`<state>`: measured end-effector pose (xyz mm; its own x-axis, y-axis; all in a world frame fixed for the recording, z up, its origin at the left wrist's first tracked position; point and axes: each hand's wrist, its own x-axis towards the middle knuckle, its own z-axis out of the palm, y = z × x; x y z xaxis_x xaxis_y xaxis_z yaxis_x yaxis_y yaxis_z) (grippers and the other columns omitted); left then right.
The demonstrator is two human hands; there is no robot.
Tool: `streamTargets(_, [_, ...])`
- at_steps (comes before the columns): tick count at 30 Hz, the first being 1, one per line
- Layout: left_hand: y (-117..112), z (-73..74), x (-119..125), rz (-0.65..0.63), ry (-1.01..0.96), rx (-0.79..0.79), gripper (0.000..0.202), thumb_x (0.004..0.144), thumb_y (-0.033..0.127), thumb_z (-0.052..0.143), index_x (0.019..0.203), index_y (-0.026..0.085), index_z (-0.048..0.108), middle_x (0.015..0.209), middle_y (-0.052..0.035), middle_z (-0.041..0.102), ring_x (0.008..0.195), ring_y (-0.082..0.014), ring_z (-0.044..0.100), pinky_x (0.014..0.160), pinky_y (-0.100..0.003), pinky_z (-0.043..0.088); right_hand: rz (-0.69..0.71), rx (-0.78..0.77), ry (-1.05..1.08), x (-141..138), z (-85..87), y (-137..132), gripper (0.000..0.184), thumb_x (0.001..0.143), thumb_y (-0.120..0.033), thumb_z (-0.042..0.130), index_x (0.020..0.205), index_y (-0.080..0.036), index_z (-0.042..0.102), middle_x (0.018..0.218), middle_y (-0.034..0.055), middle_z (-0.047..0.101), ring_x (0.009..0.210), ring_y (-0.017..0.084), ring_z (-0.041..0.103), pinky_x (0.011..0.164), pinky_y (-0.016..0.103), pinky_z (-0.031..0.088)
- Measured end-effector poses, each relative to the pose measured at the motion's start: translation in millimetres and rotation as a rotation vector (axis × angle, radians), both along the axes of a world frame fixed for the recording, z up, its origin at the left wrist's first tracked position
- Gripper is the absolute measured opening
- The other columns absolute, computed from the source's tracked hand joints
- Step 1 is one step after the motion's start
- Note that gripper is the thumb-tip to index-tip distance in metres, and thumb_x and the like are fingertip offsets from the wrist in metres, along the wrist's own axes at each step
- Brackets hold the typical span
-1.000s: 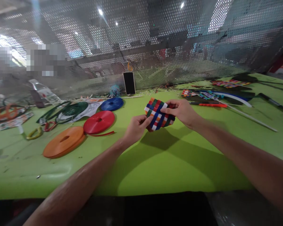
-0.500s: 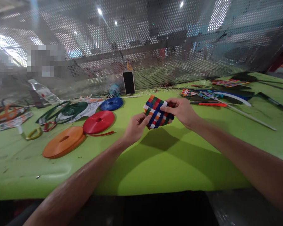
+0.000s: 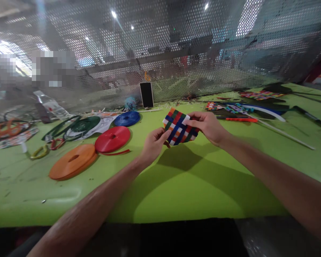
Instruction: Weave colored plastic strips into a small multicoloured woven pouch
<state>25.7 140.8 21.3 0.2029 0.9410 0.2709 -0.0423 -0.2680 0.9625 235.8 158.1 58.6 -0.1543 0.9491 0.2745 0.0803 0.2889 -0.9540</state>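
A small woven square of ribbon (image 3: 178,127), checked in blue, white, red, green and orange, is held tilted above the green table. My left hand (image 3: 155,142) pinches its lower left edge between thumb and fingers. At its right side, my right hand (image 3: 207,125) grips it with the thumb lying on the front face near a white patch. The fingers behind the square are mostly hidden. Left of my hands lie a red ribbon roll (image 3: 113,138) with a loose end, an orange ribbon roll (image 3: 73,162) and a blue ribbon roll (image 3: 127,118).
A green roll (image 3: 86,124) rests on paper at the left, near yellow-handled (image 3: 39,152) and red-handled (image 3: 57,144) items. A clear bottle (image 3: 50,103) leans behind. A dark-screened phone (image 3: 146,94) stands against the perforated metal panel (image 3: 166,67). Woven pieces (image 3: 262,95) and a pale stick (image 3: 286,134) lie right.
The woven square has tipped very slightly in my hands. Both hands keep their hold on it, and the rest of the scene has shifted only a little with my head.
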Motion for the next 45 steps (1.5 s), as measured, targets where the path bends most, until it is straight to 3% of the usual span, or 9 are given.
streamTargets(5, [1.1,1.4,-1.5,0.038,0.007,0.013,0.037,0.085,0.05,0.071,0.076,0.015,0.065,0.069,-0.0003,0.061,0.06,-0.0112,0.057,0.054,-0.023,0.052,0.039,0.009,0.036,1.5,-4.0,2.4,0.022,0.072,-0.033,0.081,0.089,-0.019,0.078,0.089,0.0029,0.075,0.075,0.016,0.064,0.075,0.032,0.053])
streamTargets(12, [1.0,2.5,-2.7,0.002,0.093,0.071,0.034,0.087,0.044,0.07,0.069,0.016,0.063,0.061,-0.0004,0.061,0.054,-0.0116,0.057,0.053,-0.025,0.048,0.134,-0.052,-0.009,9.1,6.6,-0.7,0.02,0.068,-0.032,0.083,0.083,-0.021,0.075,0.081,0.0018,0.072,0.067,0.016,0.062,0.062,0.03,0.05])
streamTargets(17, [-4.0,6.0,-4.0,-0.063,0.178,0.128,0.036,0.088,0.041,0.07,0.063,0.017,0.06,0.058,-0.0005,0.058,0.056,-0.0123,0.053,0.054,-0.025,0.041,0.196,-0.07,-0.148,16.3,16.0,-0.3,0.029,0.075,-0.045,0.081,0.093,-0.022,0.078,0.091,0.0033,0.077,0.078,0.018,0.066,0.074,0.033,0.053])
streamTargets(23, [-7.9,6.0,-3.3,-0.153,0.262,0.145,0.035,0.088,0.041,0.065,0.063,0.018,0.057,0.06,0.0017,0.05,0.059,-0.0123,0.045,0.056,-0.025,0.037,0.218,-0.098,-0.3,11.1,10.1,-1.7,0.03,0.076,-0.05,0.08,0.086,-0.022,0.081,0.089,0.0031,0.078,0.071,0.017,0.064,0.066,0.03,0.051])
streamTargets(28, [-5.1,3.6,-1.9,-0.114,0.206,0.108,0.034,0.083,0.04,0.066,0.06,0.017,0.055,0.061,0.0023,0.045,0.06,-0.0116,0.04,0.056,-0.025,0.033,0.251,-0.052,-0.261,7.1,4.4,-3.7,0.03,0.076,-0.046,0.08,0.09,-0.02,0.081,0.092,0.0033,0.078,0.07,0.015,0.063,0.065,0.028,0.048])
streamTargets(38, [-2.6,-0.6,-0.5,-0.142,0.206,0.077,0.035,0.085,0.042,0.062,0.062,0.017,0.051,0.061,0.003,0.044,0.058,-0.0105,0.041,0.056,-0.024,0.036,0.162,0.182,-0.368,3.4,12.0,-9.4,0.036,0.075,-0.045,0.076,0.059,-0.016,0.066,0.056,-0.003,0.049,0.056,0.009,0.036,0.051,0.025,0.025])
streamTargets(45, [-2.8,7.0,-3.7,-0.045,0.267,0.203,0.037,0.088,0.051,0.062,0.074,0.017,0.058,0.063,0.0026,0.049,0.059,-0.0115,0.043,0.054,-0.023,0.035,0.226,0.019,-0.368,0.6,7.9,-9.5,0.037,0.075,-0.05,0.076,0.088,-0.016,0.08,0.081,0.0034,0.073,0.065,0.014,0.055,0.059,0.026,0.04])
